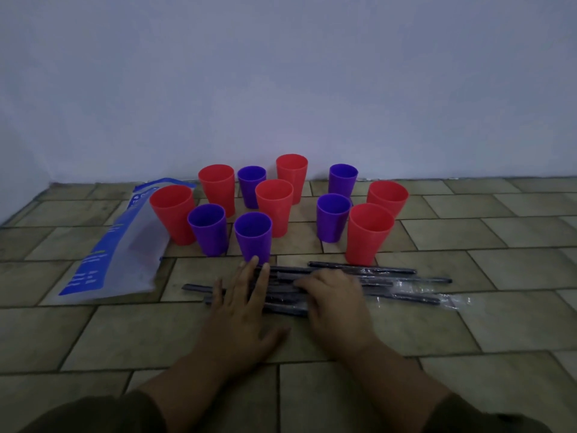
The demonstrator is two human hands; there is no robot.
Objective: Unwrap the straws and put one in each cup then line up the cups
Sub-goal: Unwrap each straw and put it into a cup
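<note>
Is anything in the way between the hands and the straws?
No. Both the left hand and the right hand already rest right on the wrapped straws lying on the floor. The cups stand just behind, all open and empty.

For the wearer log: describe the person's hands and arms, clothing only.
Both hands are bare: the left hand and right hand show no gloves, and no rings or watch can be made out in the dim light. The forearms are uncovered, with dark, olive-looking sleeves pushed up near the elbows at the frame's bottom.
</note>
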